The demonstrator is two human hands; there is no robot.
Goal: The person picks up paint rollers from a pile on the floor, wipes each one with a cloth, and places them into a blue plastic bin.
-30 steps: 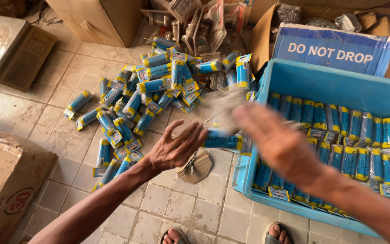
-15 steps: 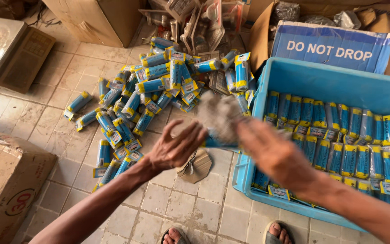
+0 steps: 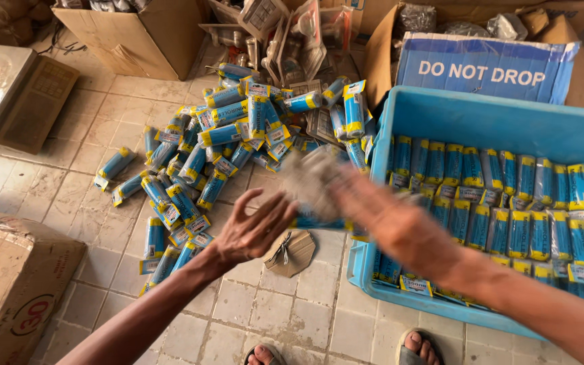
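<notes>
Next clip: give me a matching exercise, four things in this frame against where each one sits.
Things:
1. blue crate
2. loose packets
3. scale
4. cardboard scrap

Places:
A. top left corner
B. floor tiles below the left hand
C. right side, packets in rows inside
D. heaped on the floor, centre left

Pairs: 1-C, 2-D, 3-A, 4-B

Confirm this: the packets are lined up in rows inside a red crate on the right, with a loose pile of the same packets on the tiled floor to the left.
One thing is wrong: the crate is blue, not red, as the head view shows. The rest holds: packets stand in rows inside it on the right, and a loose pile of the same packets lies on the tiled floor to the left.
</notes>
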